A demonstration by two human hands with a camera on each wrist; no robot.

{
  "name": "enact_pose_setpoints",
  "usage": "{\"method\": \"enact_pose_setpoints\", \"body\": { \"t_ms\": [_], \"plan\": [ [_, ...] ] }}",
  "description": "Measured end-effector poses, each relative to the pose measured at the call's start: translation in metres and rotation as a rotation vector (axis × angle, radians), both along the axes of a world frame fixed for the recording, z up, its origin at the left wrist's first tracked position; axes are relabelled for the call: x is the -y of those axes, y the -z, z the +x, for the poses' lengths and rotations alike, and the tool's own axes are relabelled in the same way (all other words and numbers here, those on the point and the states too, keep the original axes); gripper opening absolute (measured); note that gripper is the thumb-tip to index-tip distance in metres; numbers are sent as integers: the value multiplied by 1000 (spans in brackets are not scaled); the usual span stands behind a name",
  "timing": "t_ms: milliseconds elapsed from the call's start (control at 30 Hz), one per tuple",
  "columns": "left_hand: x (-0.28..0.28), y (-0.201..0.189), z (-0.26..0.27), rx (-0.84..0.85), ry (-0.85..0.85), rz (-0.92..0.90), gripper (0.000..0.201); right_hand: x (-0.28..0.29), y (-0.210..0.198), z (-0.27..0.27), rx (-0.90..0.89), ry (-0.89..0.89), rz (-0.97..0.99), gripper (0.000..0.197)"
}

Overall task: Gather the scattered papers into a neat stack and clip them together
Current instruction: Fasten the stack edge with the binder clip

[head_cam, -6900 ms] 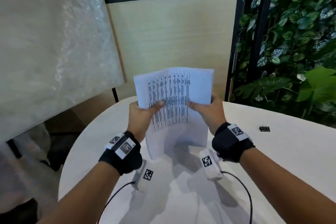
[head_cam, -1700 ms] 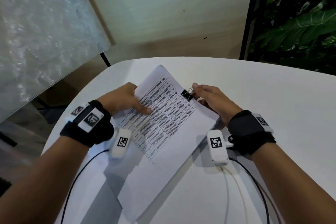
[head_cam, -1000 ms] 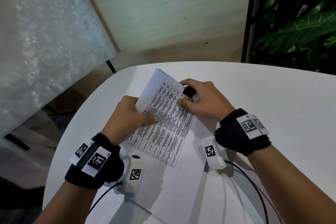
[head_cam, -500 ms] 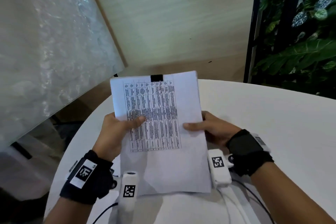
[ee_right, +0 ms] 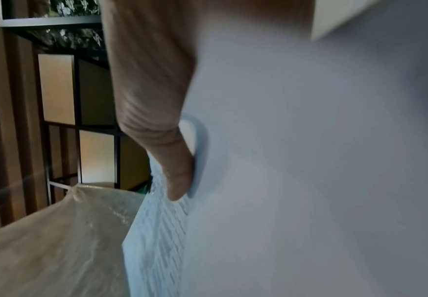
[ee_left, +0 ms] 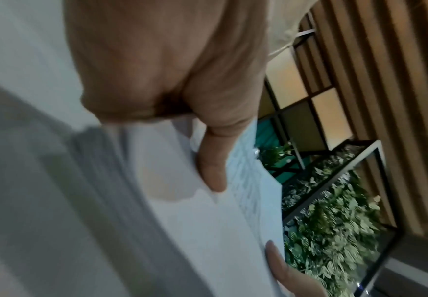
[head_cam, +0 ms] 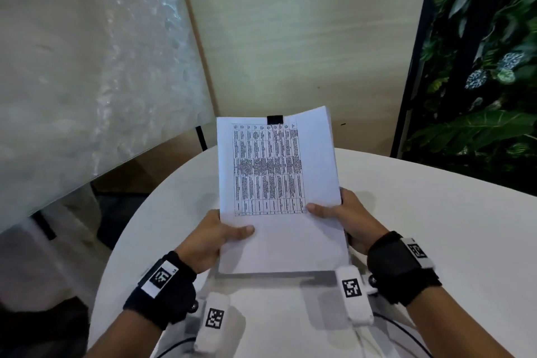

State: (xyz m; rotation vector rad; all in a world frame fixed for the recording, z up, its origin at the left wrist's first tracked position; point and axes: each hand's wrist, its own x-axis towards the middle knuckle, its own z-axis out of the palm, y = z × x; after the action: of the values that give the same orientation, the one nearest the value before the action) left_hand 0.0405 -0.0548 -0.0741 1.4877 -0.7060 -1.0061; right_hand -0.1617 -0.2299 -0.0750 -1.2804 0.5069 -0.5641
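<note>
A stack of white papers [head_cam: 279,180] with a printed table on the top sheet stands nearly upright above the round white table [head_cam: 436,227]. A black binder clip [head_cam: 275,120] grips the middle of the stack's top edge, one wire handle lying on the page. My left hand [head_cam: 216,237] pinches the stack's lower left edge, thumb on the front. My right hand [head_cam: 341,213] pinches the lower right edge the same way. In the left wrist view the left thumb [ee_left: 211,170] presses the papers [ee_left: 195,231]. In the right wrist view the right thumb [ee_right: 174,170] lies on the papers [ee_right: 297,160].
A sheet of bubble wrap [head_cam: 87,67] hangs at the left. A pale wood panel [head_cam: 305,38] stands behind the table and a wall of green leaves [head_cam: 488,96] at the right. Thin cables [head_cam: 401,331] run from my wrists over the tabletop near me.
The stack has been lifted from the table and turned upright, clip on top. Both hands have slid down its sides to the lower edges.
</note>
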Motion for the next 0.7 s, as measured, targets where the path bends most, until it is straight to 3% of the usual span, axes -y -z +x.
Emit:
{"method": "enact_pose_setpoints", "body": {
  "t_ms": [133, 200, 300, 367, 433, 500, 633, 700],
  "plan": [
    [-3, -11, 8, 78, -105, 35, 29, -30, 8, -12, -141, -181, 82, 36],
    [-1, -11, 8, 160, -126, 71, 30, -42, 10, -10, -252, -135, 72, 27],
    [11, -9, 11, 321, -109, 152, 33, -42, 13, 7, -469, 30, -118, 21],
    [25, -8, 24, 412, -90, 227, 40, -36, 16, 21, -560, 113, -188, 27],
    [38, -8, 38, 441, -81, 324, 50, -25, 23, 36, -590, 139, -91, 40],
    [54, -8, 51, 506, -54, 436, 54, -11, 30, 55, -600, 189, -77, 37],
    [100, -6, 73, 669, -25, 658, 52, 22, 18, 91, -781, 229, -349, 32],
    [123, -4, 88, 781, 7, 753, 70, 45, 21, 109, -929, 186, -451, 49]
  ]
}}
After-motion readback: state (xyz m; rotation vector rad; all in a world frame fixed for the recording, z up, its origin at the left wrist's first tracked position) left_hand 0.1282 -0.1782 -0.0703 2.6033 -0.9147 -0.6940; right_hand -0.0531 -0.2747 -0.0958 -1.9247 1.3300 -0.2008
